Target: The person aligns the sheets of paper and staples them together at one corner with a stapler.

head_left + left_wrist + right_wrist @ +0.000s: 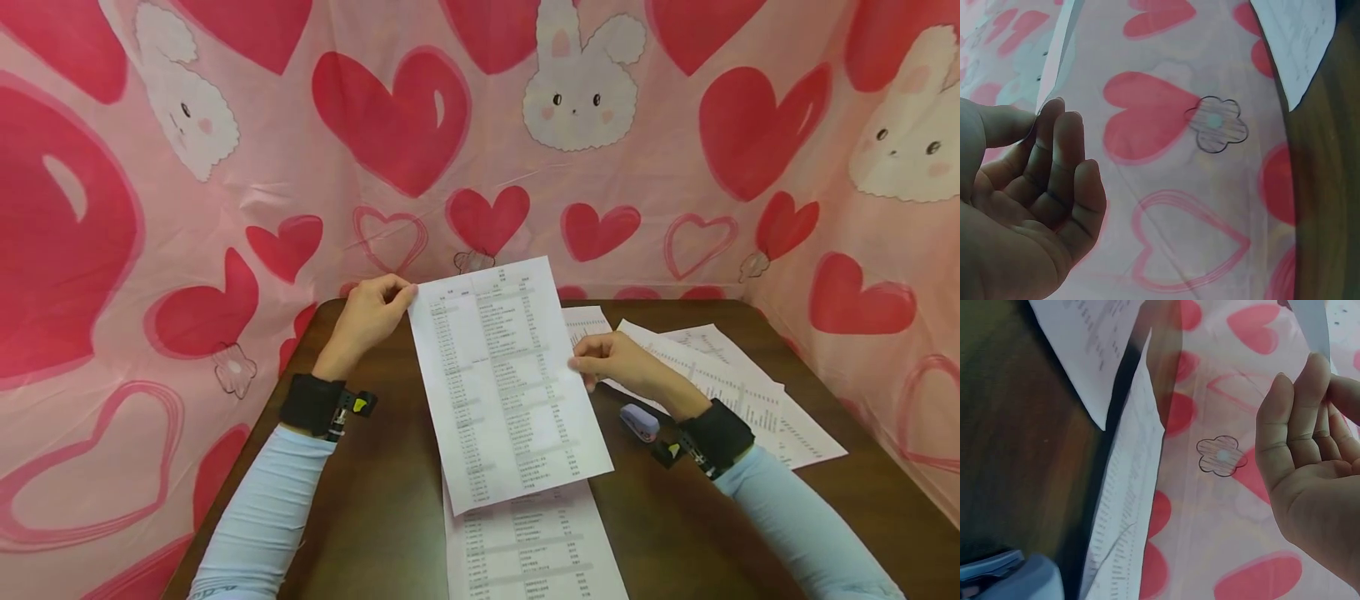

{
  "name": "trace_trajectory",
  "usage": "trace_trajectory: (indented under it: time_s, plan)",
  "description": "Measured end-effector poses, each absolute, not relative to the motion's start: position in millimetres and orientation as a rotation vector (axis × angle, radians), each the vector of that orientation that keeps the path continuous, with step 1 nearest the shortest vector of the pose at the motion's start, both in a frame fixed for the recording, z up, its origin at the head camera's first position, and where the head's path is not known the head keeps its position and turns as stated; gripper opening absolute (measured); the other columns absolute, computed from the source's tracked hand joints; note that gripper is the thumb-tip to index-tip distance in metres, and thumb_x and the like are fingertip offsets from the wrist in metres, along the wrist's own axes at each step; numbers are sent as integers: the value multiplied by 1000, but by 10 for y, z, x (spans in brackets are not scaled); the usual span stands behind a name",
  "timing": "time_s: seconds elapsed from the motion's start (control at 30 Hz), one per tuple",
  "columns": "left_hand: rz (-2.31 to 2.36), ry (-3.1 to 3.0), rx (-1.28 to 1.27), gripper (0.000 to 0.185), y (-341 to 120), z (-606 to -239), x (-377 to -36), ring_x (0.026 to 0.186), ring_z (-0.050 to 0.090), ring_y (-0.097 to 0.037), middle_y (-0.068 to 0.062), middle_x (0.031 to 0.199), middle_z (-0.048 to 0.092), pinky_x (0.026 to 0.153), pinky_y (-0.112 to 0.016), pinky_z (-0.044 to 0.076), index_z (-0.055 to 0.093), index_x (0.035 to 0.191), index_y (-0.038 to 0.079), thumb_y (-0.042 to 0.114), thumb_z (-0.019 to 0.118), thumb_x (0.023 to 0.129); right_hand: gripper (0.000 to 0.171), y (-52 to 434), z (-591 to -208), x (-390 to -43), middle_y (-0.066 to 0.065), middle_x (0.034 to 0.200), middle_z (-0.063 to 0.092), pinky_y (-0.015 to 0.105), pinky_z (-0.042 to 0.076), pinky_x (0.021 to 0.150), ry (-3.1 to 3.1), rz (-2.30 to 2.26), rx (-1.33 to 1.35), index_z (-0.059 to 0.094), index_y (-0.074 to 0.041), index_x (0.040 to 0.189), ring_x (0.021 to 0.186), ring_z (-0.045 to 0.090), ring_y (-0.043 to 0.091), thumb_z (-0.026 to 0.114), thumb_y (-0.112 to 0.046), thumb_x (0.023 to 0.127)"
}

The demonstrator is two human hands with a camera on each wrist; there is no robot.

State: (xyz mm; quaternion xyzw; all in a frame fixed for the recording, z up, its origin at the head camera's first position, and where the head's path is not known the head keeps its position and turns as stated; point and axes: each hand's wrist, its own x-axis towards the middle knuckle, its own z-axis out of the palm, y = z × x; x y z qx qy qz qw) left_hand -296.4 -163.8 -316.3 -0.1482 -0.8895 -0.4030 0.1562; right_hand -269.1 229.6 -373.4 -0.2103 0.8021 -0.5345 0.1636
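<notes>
White rectangular paper sheet [510,375], printed in columns of small dark text with grey bands: 1, held up in the middle of the frame, tilted; whether its lower edge touches the paper below cannot be told. Hazard: two small pinches, unevenly placed; a hard pull between them could crease or tear it.

Second white sheet [536,550], similarly printed: bottom centre, flat, partly covered by the first. Whether single or a stack, not visible. Hazard: if the raised page sweeps low, it could drag this one askew.

Small rounded lavender plastic stapler, apparently [640,422]: right of centre, near the right wrist. Hazard: a dropping wrist or its black strap [716,437] could knock it.

Right hand [622,362]: thumb and finger pinching the page's right edge, about midway. Hazard: a loose grip would let that side swing.

Left hand [371,315]: well apart from the right, pinching the upper left corner. Hazard: a slip there would probably fold the corner over.

Loose white printed sheets [738,392], overlapping: right of the frame, beneath the right forearm. Hazard: sleeve or wrist gear could catch and scatter them over the brown wooden tabletop [360,500].

Pink cloth backdrop with red hearts and white rabbits [420,17]: behind everything.
</notes>
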Motion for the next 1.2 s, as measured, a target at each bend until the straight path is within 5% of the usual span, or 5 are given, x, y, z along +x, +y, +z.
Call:
trace_trajectory:
  time_s: [0.33, 0.73, 1.2]
  plan:
    - [-1136, -2621, -435, 25, -1561, -3275, -2996, 65, 50, -21, -7, 75, 61, 57, -31, 40, 71, 100, 10, 31, 58, 97, 22, 2361, -3866, -2590, 2, 77, 69, 32, 52, 66, 2247, -1542, -538, 64, 3, 100, 61, 62, 15, 67, -18, 93]
    - [-1096, -2766, -382, 27, -1542, -3434, -3064, 79, 52, -24, -7, 90, 66, 69, -33, 38, 71, 105, 14, 35, 55, 98, 21, 2326, -4076, -2541, 1, 79, 72, 35, 53, 64, 2184, -1556, -530, 62, 5, 98, 59, 63, 17, 64, -15, 95]
    - [-1148, -2856, -370, 28, -1558, -3583, -3044, 64, 48, -22, -8, 82, 60, 55, -30, 36, 69, 108, 13, 34, 53, 99, 22, 2324, -4234, -2490, 4, 79, 69, 32, 54, 61, 2090, -1536, -509, 63, 4, 99, 59, 62, 16, 65, -17, 94]
